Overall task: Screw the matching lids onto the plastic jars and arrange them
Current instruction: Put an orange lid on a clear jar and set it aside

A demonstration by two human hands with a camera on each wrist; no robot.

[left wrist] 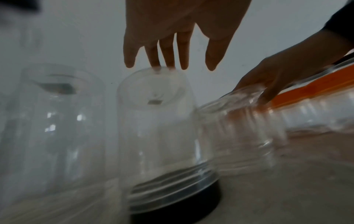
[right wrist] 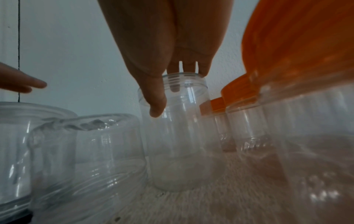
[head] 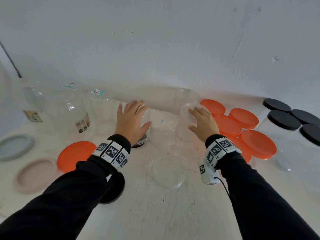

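Sleeves [head: 52, 201]: black, nearest the camera, each wrist banded with coded marker tiles.
Surface [head: 155, 213]: white, carries all jars and lids, ends at a pale wall.
Left grip [head: 132, 121]: left hand, fingers straight and spread, holding nothing; fingertips [left wrist: 156, 63] touch the upturned base of the inverted jar.
Inverted jar [left wrist: 157, 128]: clear plastic, mouth down on a black lid [left wrist: 178, 207], directly below the left grip.
Right grip [head: 203, 122]: right hand, fingers extended, not curled round anything; fingertips rest on the rim of the open jar, thumb [right wrist: 157, 104] down its near side.
Open jar [right wrist: 176, 136]: clear, upright, uncapped, below the right grip.
Ribbed jar [head: 162, 130]: clear, inverted, between the two grips.
Orange-lidded jars [head: 244, 118]: grouped just right of the right grip.
Black-lidded jars [head: 284, 120]: further right, well apart.
Tall clear jars [head: 72, 111]: left of the left grip.
Loose lids: orange [head: 74, 155], pink [head: 35, 174], grey [head: 15, 147] nearer than the left grip; clear lid [head: 168, 171] nearer, between the wrists.
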